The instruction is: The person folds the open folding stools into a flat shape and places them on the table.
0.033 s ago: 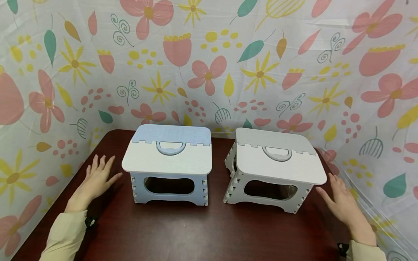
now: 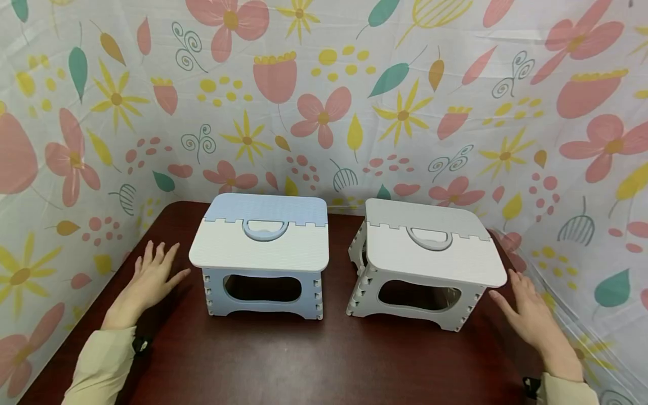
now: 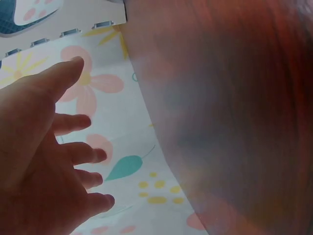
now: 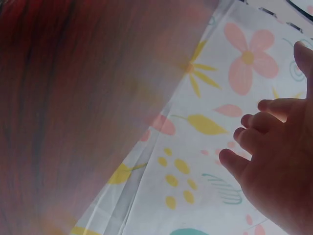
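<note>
A blue and white folding step stool (image 2: 260, 247) stands unfolded on the dark table, left of the middle. To its right is a grey and white folding step stool (image 2: 430, 253), turned slightly askew. My left hand (image 2: 147, 284), fingers spread, is beside the blue stool and apart from it, with nothing held. Just off the grey stool's right edge, my right hand (image 2: 531, 318) holds nothing, its fingers extended; whether a fingertip touches the stool I cannot tell. Both wrist views show the hands with empty palms, the left hand (image 3: 44, 137) and the right hand (image 4: 279, 147).
The reddish-brown table (image 2: 283, 365) extends in front of both stools. Behind it and on both sides hangs a white floral sheet (image 2: 324, 67). A narrow gap separates the two stools.
</note>
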{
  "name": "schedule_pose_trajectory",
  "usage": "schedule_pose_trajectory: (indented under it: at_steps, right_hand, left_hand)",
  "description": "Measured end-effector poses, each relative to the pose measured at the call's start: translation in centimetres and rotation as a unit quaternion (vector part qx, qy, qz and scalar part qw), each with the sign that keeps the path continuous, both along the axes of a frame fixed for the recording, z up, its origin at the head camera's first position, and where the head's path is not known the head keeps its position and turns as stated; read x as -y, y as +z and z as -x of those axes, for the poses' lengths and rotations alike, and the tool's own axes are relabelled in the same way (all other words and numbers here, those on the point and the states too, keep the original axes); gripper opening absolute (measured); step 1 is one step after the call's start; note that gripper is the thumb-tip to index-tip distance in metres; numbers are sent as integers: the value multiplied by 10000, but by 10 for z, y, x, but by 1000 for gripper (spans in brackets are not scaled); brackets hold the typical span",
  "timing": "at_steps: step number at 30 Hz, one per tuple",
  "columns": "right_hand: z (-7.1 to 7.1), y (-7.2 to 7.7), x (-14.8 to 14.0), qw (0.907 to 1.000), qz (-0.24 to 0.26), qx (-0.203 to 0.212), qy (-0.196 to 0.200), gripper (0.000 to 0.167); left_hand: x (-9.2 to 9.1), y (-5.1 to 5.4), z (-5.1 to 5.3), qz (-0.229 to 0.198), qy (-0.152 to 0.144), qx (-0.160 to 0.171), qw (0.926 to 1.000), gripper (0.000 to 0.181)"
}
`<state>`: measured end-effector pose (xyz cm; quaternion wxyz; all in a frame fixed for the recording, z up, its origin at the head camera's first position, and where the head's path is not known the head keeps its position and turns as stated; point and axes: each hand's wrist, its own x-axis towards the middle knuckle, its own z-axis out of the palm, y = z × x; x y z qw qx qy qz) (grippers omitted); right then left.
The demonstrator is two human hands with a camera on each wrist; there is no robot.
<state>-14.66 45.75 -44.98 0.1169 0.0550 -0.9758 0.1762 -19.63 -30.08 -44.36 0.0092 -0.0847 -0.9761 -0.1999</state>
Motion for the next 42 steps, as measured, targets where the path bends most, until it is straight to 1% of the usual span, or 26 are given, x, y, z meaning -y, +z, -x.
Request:
schedule_pose_trajectory:
  at_steps: [3,6,8,10,11,14,16,18,20,22,24,26,28,29,31,33,35,39,42]
  right_hand:
    - [0,1,2,10000,75,31,47,68]
    - [1,4,7,9999,57,122,35,64]
    - [0,7,11,9998,-54,136,-114,61]
    - [-1,11,14,9991,-245,30,-339,54]
    - [-2,12,15,9985,-304,-98,-448,49]
    - [-5,14,20,9942,-423,-706,-699,31]
    - [-7,15,25,9891,-403,-1210,-735,32]
    - [-8,16,30,9824,-367,-1678,-741,39]
    - [-9,18,35,9739,-267,-2139,-708,44]
    - [-10,19,40,9648,-142,-2544,-654,45]
    - [-10,22,45,9565,69,-2855,-605,46]
    - [-11,25,51,9486,360,-3079,-637,47]
    - [-12,27,57,9379,726,-3319,-700,48]
    - [-12,29,61,9313,935,-3436,-764,49]
    - [-13,32,68,9153,1281,-3723,-854,51]
    - [-13,36,77,8979,1577,-4016,-877,52]
    - [-14,41,86,8839,1828,-4220,-854,52]
    - [-15,47,103,8635,2088,-4525,-774,51]
    - [-15,47,107,8469,2141,-4787,-874,51]
  left_hand:
    - [-1,-1,0,-72,-73,-41,9999,68]
    - [-3,0,1,-232,-193,-210,9993,57]
    - [-4,3,0,-346,-270,-388,9983,46]
    - [-5,5,-1,-424,-314,-573,9970,34]
    - [-6,7,-1,-445,-324,-641,9964,28]
    - [-10,10,-4,-498,-310,-780,9952,18]
    - [-13,12,-6,-509,-259,-874,9945,16]
    - [-16,14,-9,-497,-220,-1035,9931,19]
    - [-18,16,-11,-450,-166,-1194,9917,24]
    - [-20,18,-14,-402,-127,-1278,9909,29]
    - [-22,20,-15,-404,-88,-1273,9910,34]
    - [-23,21,-17,-478,-50,-1230,9912,37]
    - [-24,23,-17,-610,-26,-1208,9908,39]
    - [-25,23,-18,-713,-10,-1213,9901,40]
    - [-25,23,-18,-955,-20,-1264,9874,41]
    - [-25,23,-19,-1205,-63,-1351,9835,42]
    - [-25,23,-19,-1465,-100,-1422,9789,42]
    - [-25,24,-20,-1843,-113,-1478,9716,43]
    - [-27,24,-20,-2017,-96,-1496,9679,43]
